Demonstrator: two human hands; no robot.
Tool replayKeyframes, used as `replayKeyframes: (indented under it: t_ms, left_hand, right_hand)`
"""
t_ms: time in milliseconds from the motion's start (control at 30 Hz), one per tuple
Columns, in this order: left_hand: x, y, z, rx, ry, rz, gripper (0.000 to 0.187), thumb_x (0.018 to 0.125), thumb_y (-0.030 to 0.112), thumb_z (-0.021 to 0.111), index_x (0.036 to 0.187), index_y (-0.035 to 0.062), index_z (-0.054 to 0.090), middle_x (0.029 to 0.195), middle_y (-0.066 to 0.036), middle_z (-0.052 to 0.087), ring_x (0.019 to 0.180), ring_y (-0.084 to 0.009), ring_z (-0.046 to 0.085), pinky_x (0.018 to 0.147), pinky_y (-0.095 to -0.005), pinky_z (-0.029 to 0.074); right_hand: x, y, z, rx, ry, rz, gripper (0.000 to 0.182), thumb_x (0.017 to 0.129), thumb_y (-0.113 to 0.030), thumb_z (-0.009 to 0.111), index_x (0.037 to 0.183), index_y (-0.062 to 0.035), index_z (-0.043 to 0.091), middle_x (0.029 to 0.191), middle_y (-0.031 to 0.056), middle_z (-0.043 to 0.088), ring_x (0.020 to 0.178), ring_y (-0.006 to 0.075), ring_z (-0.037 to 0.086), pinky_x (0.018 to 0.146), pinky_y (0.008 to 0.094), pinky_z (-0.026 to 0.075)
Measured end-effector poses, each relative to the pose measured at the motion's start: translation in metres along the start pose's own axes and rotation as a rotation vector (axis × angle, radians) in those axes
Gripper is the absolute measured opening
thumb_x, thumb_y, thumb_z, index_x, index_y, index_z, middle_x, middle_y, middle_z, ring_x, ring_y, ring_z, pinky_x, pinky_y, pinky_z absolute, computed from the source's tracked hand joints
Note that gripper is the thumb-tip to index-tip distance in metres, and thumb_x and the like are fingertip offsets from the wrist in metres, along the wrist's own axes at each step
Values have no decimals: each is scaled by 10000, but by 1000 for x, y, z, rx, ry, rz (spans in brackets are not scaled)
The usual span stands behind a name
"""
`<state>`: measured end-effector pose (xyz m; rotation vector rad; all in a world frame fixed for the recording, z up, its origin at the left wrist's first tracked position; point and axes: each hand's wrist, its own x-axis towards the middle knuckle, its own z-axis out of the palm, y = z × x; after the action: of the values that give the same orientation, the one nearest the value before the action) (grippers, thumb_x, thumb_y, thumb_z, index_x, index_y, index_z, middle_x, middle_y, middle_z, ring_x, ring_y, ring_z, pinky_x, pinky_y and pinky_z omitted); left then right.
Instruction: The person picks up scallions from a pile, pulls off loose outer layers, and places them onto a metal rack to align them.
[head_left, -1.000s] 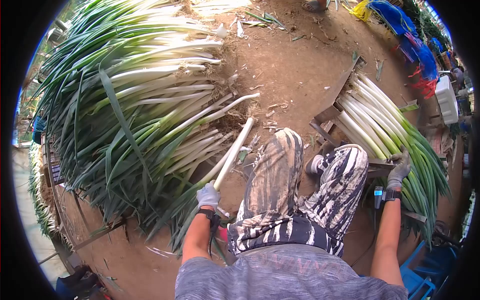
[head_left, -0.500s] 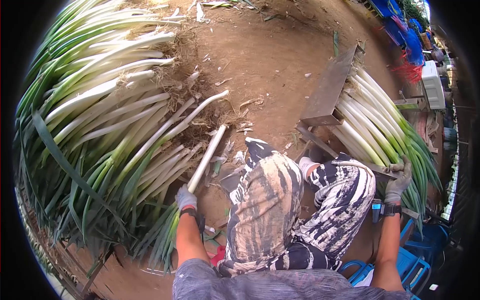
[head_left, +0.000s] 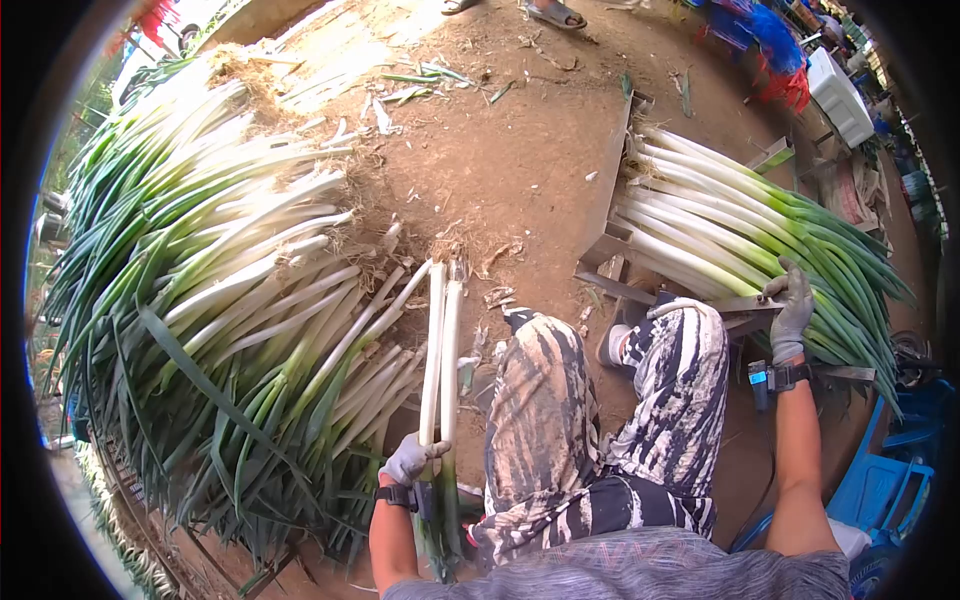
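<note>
My left hand (head_left: 411, 459), in a grey glove, is closed around two leeks (head_left: 433, 350) just below their white shanks. Their roots point away from me and the green leaves hang down beside my wrist. At the right, leeks (head_left: 715, 235) lie side by side on a metal rack (head_left: 603, 225), root ends against its upright plate. My gloved right hand (head_left: 792, 312) is at the near edge of this bundle by the rack's bar, thumb and fingers apart. To the left of my left hand spreads a big heap of leeks (head_left: 240, 270), roots facing the middle.
My knees (head_left: 545, 400) are between heap and rack. Dry peel and leaf scraps litter the dirt floor (head_left: 490, 150). A person's sandalled feet (head_left: 555, 14) show at the top. A white box (head_left: 840, 97) stands at back right, a blue chair (head_left: 890, 490) at lower right.
My left hand has drawn back from the heap toward my knees; a second leek now shows in it. My right hand has eased off the bundle's leaves, fingers loosened. The view has shifted.
</note>
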<state>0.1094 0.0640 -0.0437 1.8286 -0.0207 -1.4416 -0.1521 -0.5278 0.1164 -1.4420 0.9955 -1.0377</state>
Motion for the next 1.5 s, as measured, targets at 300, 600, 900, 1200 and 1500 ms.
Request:
replayKeyframes:
  t_ms: [300, 600, 900, 1200, 1500]
  left_hand:
    - [-140, 105, 14, -318, -259, 351, 505, 743, 265, 760, 1102, -37, 573, 1033, -152, 653, 913, -223, 635, 799, -344, 518]
    - [-176, 106, 36, -290, -397, 320, 642, 718, 272, 787, 1200, -36, 495, 1063, -166, 638, 945, -265, 636, 804, -371, 530]
    - [-171, 103, 39, -327, -222, 416, 536, 749, 289, 764, 1125, -32, 558, 1016, -118, 642, 845, -185, 622, 715, -310, 525]
    - [-155, 89, 38, -338, 143, 410, 449, 794, 246, 730, 1130, -18, 592, 964, -33, 620, 872, -118, 558, 796, -268, 445]
    - [-157, 97, 66, -277, 77, 431, 471, 773, 245, 759, 1130, -17, 595, 955, -34, 628, 866, -119, 578, 786, -262, 455]
  right_hand:
    - [-89, -127, 105, -648, -637, -650, 468, 787, -216, 616, 1203, -12, 546, 1176, 200, 558, 1109, 360, 515, 954, 413, 412]
    - [-175, -183, 259, -168, -998, -422, 696, 778, -291, 713, 1355, -68, 394, 1163, 207, 566, 973, 277, 619, 847, 365, 497]
    - [-84, -171, 305, 11, -887, 131, 187, 917, -226, 553, 958, -76, 656, 550, 15, 562, 447, 107, 524, 431, 272, 413]
    - [-55, -160, 276, -873, -706, -720, 814, 749, -378, 731, 1391, -30, 372, 1183, 198, 561, 1009, 315, 598, 870, 372, 475]
    - [-146, -179, 301, -626, -581, -1032, 394, 747, -371, 689, 975, -60, 609, 948, 112, 582, 844, 278, 610, 725, 400, 478]
